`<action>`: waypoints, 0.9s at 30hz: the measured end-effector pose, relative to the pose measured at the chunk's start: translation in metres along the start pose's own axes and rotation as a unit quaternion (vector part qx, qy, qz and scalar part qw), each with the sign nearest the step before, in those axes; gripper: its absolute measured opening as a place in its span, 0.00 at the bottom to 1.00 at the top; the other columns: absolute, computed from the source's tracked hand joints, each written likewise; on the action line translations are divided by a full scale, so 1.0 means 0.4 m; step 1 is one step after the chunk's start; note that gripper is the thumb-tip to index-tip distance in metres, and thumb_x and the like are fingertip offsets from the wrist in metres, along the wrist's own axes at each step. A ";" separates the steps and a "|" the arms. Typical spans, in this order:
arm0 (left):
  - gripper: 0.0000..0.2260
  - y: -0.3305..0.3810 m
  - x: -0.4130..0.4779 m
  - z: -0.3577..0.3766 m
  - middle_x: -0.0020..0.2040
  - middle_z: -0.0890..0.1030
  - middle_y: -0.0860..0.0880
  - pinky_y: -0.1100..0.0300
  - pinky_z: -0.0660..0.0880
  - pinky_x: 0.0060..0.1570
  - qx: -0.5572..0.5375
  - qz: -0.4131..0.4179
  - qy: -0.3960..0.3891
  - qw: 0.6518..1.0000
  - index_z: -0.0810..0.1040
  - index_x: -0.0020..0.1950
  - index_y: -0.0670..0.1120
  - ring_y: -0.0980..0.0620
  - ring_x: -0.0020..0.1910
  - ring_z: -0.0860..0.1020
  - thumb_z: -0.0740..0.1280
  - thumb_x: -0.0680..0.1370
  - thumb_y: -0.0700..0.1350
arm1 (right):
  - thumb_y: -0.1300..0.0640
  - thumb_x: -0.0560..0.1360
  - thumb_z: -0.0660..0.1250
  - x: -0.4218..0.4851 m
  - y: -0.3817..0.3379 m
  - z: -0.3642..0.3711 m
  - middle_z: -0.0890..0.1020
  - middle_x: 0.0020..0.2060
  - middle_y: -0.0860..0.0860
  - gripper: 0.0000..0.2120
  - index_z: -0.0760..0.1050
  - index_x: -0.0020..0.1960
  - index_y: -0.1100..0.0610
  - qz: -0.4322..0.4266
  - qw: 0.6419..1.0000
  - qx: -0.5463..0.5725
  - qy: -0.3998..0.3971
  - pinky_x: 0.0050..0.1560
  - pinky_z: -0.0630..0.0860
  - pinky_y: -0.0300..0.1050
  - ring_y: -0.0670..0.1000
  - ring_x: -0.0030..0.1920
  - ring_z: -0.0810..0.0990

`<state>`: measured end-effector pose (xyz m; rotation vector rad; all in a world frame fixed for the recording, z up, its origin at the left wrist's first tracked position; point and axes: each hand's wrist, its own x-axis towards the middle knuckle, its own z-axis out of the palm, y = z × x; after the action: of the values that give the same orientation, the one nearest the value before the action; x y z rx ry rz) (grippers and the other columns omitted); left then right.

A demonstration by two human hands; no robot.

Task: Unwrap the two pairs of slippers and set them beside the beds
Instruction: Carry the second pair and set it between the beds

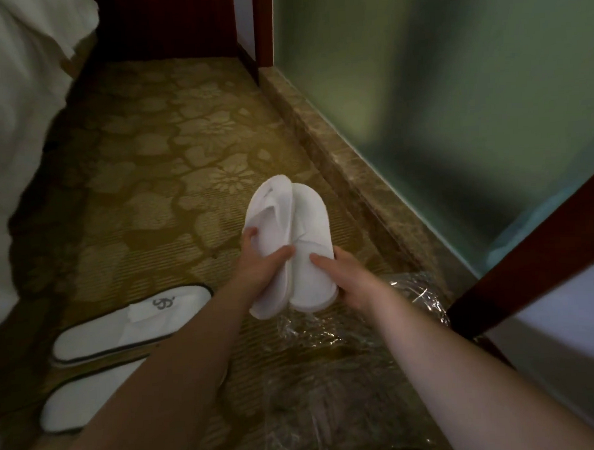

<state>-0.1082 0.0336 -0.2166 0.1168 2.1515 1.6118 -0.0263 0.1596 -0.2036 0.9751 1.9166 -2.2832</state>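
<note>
Clear wrapper [332,356] lies crumpled on the carpet [143,170], nearest, under the forearms. First pair [130,329] sits flat on the floor at left, near the bed [15,128].

Second pair [289,232] is bare of wrap and held above the carpet, its two slippers touching side by side. Left hand [257,272] grips one heel end, right hand [347,278] the other.

Likely light, soft and floppy. Best held at the heel edges, one slipper per hand.

Held slippers [291,245] plain white; floor slippers [130,325] white with dark edging and grey emblem; carpet [157,169] olive-gold with floral pattern; bedding [17,84] white; wrapper [332,352] clear.
</note>
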 end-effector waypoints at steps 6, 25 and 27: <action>0.40 -0.048 -0.037 -0.032 0.71 0.67 0.46 0.46 0.68 0.61 0.112 -0.006 0.107 0.988 0.53 0.72 0.58 0.40 0.66 0.70 0.70 0.66 0.62 | 0.58 0.79 0.60 -0.002 0.046 0.023 0.79 0.59 0.61 0.14 0.72 0.63 0.60 -0.032 0.999 -0.011 0.036 0.60 0.74 0.56 0.58 0.56 0.78; 0.22 0.190 -0.528 -0.403 0.66 0.75 0.39 0.49 0.72 0.60 0.002 -0.302 0.124 0.945 0.70 0.68 0.39 0.39 0.63 0.74 0.65 0.76 0.46 | 0.57 0.76 0.64 -0.450 -0.149 0.230 0.80 0.56 0.60 0.10 0.74 0.57 0.57 0.107 0.977 -0.183 0.011 0.51 0.74 0.47 0.54 0.48 0.78; 0.19 0.211 -0.598 -0.434 0.62 0.78 0.38 0.49 0.75 0.59 -0.017 -0.314 0.133 0.940 0.74 0.64 0.38 0.39 0.60 0.76 0.66 0.75 0.44 | 0.55 0.76 0.63 -0.504 -0.164 0.247 0.77 0.62 0.59 0.18 0.71 0.64 0.59 0.130 0.968 -0.214 0.000 0.60 0.74 0.49 0.56 0.57 0.77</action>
<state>0.0209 -0.1728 -0.0289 -0.7626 2.0417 1.3276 0.0669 0.0124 -0.0474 1.0842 2.0153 -1.6359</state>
